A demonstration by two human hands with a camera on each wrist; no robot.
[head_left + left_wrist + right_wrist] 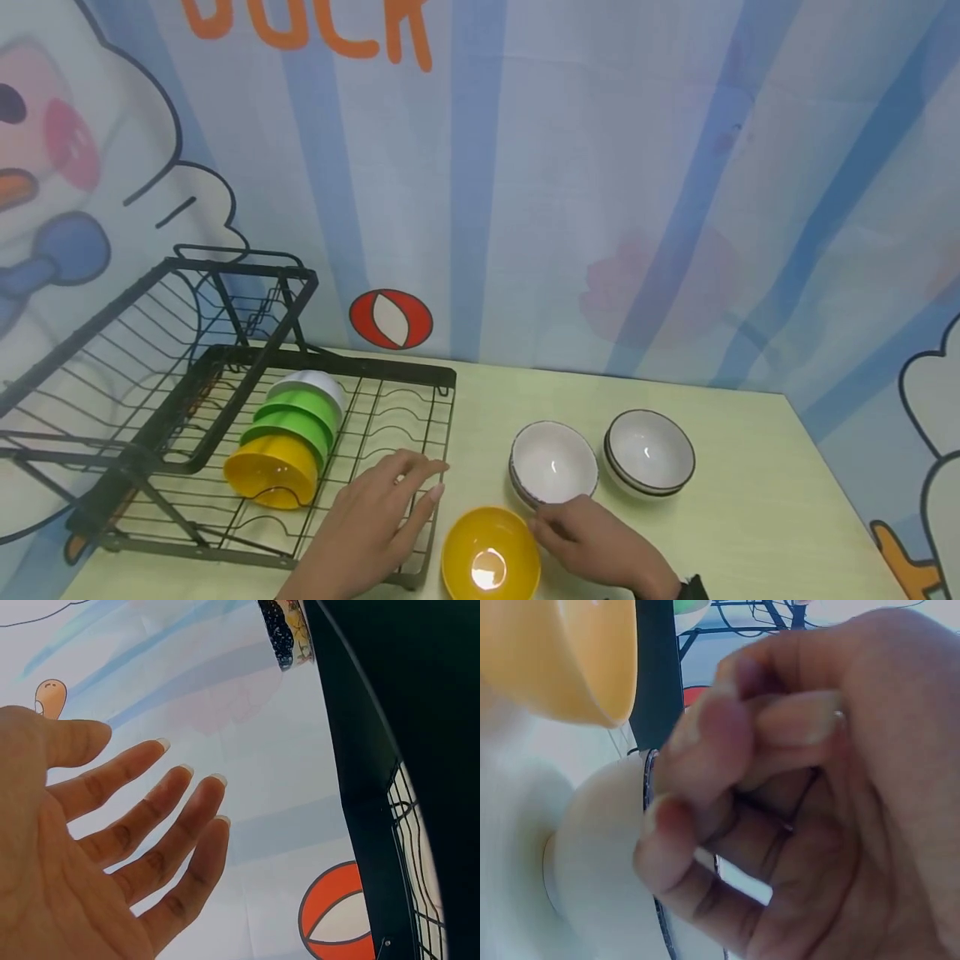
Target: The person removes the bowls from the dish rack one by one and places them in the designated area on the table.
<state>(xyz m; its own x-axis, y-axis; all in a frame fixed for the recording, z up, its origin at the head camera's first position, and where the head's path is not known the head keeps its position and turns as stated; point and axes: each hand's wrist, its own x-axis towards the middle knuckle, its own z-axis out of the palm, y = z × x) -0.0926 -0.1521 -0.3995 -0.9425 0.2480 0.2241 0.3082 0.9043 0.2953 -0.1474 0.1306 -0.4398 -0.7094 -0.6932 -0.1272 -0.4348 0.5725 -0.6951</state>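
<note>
Close by the yellow bowl (489, 554), the right hand (596, 540) has its fingers curled, nothing visible between them; the left hand (375, 517) is loosely spread and empty near the rack (378, 366). I see the bowl between rack and white bowls (553, 464); likely light, stiff, slick, best pinched at the rim.

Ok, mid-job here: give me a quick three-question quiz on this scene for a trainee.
1. True or false: the left grip is holding a bowl.
2. Which bowl stands nearest the camera in the rack? A: white. B: green. C: yellow.
3. How many stacks of white bowls stand on the table?

Key:
1. False; its fingers are apart and empty.
2. C, a yellow bowl.
3. Two.
</note>
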